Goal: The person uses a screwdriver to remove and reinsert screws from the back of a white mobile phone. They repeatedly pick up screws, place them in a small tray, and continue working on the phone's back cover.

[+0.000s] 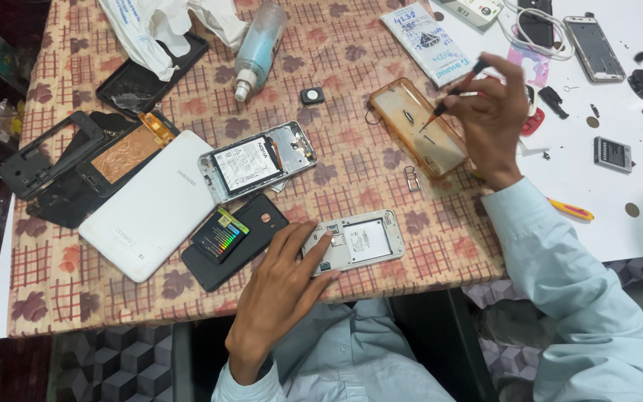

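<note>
left hand (280,286) flat, fingers spread on opened white phone (357,242), long axis 3-9 o'clock | right hand (494,119) pinching thin screwdriver (457,91), tip toward 8 o'clock over glossy amber case (418,126)

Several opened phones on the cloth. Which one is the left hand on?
The white back-off phone nearest the table edge, under the left hand. The silver opened phone with its battery lies untouched mid-table.

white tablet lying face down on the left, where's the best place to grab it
Grip the white tablet by its long lower-left edge, from the table's near side. It lies flat, back up; that edge is free, while a dark phone back and an opened phone crowd its right end.
</note>
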